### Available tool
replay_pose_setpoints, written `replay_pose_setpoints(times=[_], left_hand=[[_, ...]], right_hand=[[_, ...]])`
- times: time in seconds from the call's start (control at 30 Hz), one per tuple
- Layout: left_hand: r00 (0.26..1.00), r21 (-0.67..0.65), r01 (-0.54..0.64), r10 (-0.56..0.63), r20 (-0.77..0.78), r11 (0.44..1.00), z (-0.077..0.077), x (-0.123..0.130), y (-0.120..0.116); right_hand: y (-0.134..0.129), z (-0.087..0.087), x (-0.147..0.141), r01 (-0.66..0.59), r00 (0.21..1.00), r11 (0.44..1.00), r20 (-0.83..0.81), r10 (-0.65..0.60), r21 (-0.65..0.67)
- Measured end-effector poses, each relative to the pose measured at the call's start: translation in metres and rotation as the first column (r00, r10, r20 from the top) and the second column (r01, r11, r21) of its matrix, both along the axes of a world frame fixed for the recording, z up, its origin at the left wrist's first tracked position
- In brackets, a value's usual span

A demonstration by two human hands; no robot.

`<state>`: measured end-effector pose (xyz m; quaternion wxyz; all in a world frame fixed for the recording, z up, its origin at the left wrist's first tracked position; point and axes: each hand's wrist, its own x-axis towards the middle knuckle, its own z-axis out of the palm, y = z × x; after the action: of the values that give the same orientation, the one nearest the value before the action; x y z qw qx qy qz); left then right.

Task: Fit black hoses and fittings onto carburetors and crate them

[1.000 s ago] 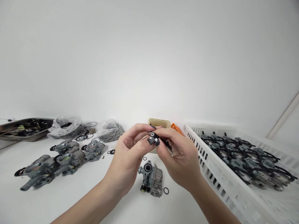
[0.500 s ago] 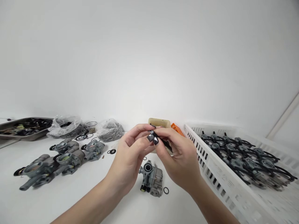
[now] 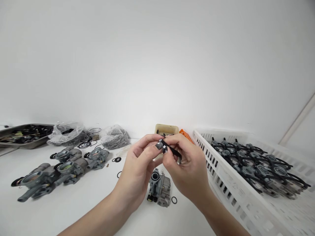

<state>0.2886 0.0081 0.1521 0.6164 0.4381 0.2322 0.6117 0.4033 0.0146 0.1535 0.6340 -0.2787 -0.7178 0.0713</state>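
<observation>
My left hand and my right hand meet above the table, their fingertips pinching a small black part. Its slim end points down to the right, and my fingers hide most of the rest. Dark nails with white star marks show at the fingertips. Just below my hands, a grey metal carburetor stands on the white table. A black O-ring lies next to its lower right side, and another black O-ring lies left of it.
Several carburetors sit at the left, behind them plastic bags of small parts and a metal tray. A tan tray and an orange item stand behind my hands. A white slatted crate of carburetors fills the right.
The view has shifted slightly, so the table items sit a little further left. My hands stay together on the black part, and a black O-ring left of the carburetor has come into sight.
</observation>
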Motion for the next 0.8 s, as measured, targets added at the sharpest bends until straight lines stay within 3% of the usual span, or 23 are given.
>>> replay_pose_setpoints(times=[0.4,0.8], left_hand=[[0.998,0.024,-0.054,0.053,0.031,0.998,-0.0015,0.0051,-0.0021],[0.982,0.331,-0.149,0.180,-0.063,0.932,-0.0061,-0.0004,0.0030]], right_hand=[[-0.0023,0.0008,0.0002,-0.028,0.998,0.994,-0.051,0.023,-0.101],[-0.0023,0.0063,0.0084,-0.227,0.973,0.949,-0.090,0.212,-0.216]])
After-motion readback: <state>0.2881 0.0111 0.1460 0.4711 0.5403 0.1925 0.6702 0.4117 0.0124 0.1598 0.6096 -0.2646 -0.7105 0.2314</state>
